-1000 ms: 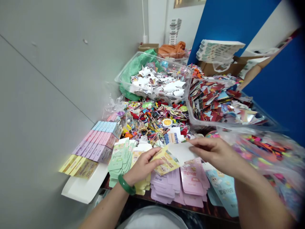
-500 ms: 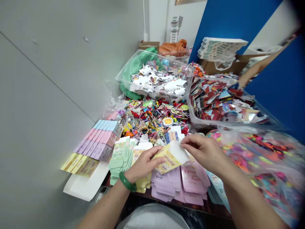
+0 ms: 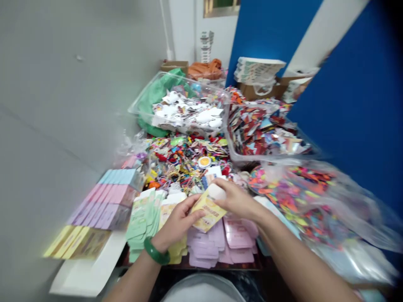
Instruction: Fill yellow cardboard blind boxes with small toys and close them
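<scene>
A small yellow printed box (image 3: 208,213) with a white flap at its top is held between both hands, above the front of the table. My left hand (image 3: 180,220), with a green bangle (image 3: 156,251) at the wrist, grips the box's left side between thumb and fingers. My right hand (image 3: 234,199) is closed on the upper right end, at the white flap. Below the hands lie stacks of flat cartons: green (image 3: 143,216), yellow (image 3: 178,249), purple (image 3: 206,247) and pink (image 3: 238,235).
Filled boxes in rows (image 3: 107,201) stand at the left by the grey wall. Small trinkets (image 3: 182,163) are heaped mid-table. Behind are a clear bin of white cutouts (image 3: 189,111) and one of red cards (image 3: 252,130). Bags of colourful pieces (image 3: 302,188) lie at right.
My right hand has moved in closer over the box's flap end. The view has shifted right, and the other person's arm at the right bin is no longer seen.
</scene>
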`<state>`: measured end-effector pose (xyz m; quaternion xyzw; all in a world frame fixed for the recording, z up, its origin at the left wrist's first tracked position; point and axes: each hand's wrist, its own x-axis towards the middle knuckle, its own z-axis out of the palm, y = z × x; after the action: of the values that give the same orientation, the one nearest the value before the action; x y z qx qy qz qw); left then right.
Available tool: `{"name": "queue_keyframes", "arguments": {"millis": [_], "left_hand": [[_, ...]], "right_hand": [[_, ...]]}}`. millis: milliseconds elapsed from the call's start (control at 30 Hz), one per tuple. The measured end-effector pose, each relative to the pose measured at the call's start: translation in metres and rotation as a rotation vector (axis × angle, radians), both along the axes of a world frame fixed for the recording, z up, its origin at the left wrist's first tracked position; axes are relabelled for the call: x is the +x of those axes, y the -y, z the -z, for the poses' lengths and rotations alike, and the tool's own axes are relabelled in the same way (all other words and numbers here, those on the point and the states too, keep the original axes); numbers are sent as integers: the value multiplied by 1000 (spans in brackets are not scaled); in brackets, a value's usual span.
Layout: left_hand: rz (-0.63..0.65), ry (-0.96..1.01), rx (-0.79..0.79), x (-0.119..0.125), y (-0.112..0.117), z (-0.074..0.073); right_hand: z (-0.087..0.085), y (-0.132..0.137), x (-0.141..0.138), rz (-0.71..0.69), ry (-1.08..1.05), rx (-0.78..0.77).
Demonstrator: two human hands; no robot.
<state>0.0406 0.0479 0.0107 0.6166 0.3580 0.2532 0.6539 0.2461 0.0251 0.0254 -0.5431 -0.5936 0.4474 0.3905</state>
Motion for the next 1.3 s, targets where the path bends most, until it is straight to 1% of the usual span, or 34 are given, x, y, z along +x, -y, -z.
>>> {"name": "queue_keyframes", "arguments": {"millis": [67,100,133,167,200,233,267,300,333,367,400,433,500,567,633,700,800,900,1000,1067,1133,1200,1233,1300], "left_hand": [[-14,-62,24,2,0,1],[-22,-79,17,2,-1,2],[-20,-88,3,2,-2,3],[-18,-99,-11,1,-3,4],[-36,-108,-24,-1,-5,4],[-56,-115,-37,-3,-6,4],[-75,-122,-51,-5,-7,3],[-98,-126,-63,-7,-8,3],[-118,-127,-74,-8,-8,2],[-134,-127,-85,-9,-8,1],[-150,-126,-93,-9,-8,0],[-165,-124,-101,-8,-8,-1],[-191,-128,-111,-4,-6,-2],[-206,-145,-113,-1,-4,-2],[-209,-148,-110,0,-3,-2],[-198,-129,-109,0,-3,-1],[-194,-104,-110,-1,-3,0],[-195,-103,-123,-1,-3,-1],[-188,-110,-126,0,-1,-2],[-187,-120,-117,0,-1,-1],[-186,-119,-100,1,-1,0],[-163,-96,-84,4,1,1],[-134,-77,-80,7,2,1],[-81,-32,-85,14,6,2]], "right_hand": [[1,2,0,-3,91,-15],[-1,5,5,-13,99,-16],[-5,8,14,-13,85,-9],[-11,14,27,23,75,10],[-17,21,45,120,101,30],[-23,29,66,252,144,49],[-28,37,91,452,256,56],[-31,45,117,693,433,17],[-31,51,144,820,509,-27],[-29,56,169,930,571,-86],[-23,58,192,988,612,-160],[-16,59,211,1008,626,-211],[2,57,238,988,610,-292],[17,53,251,942,563,-337],[25,53,256,917,499,-345],[26,55,259,915,421,-318],[21,61,262,902,286,-268],[16,66,262,869,159,-251],[12,68,258,839,59,-234],[6,67,253,821,-2,-210],[-4,64,242,797,-71,-173],[-16,57,222,748,-143,-143],[-22,52,207,713,-183,-132],[-30,40,168,633,-285,-102]]}}
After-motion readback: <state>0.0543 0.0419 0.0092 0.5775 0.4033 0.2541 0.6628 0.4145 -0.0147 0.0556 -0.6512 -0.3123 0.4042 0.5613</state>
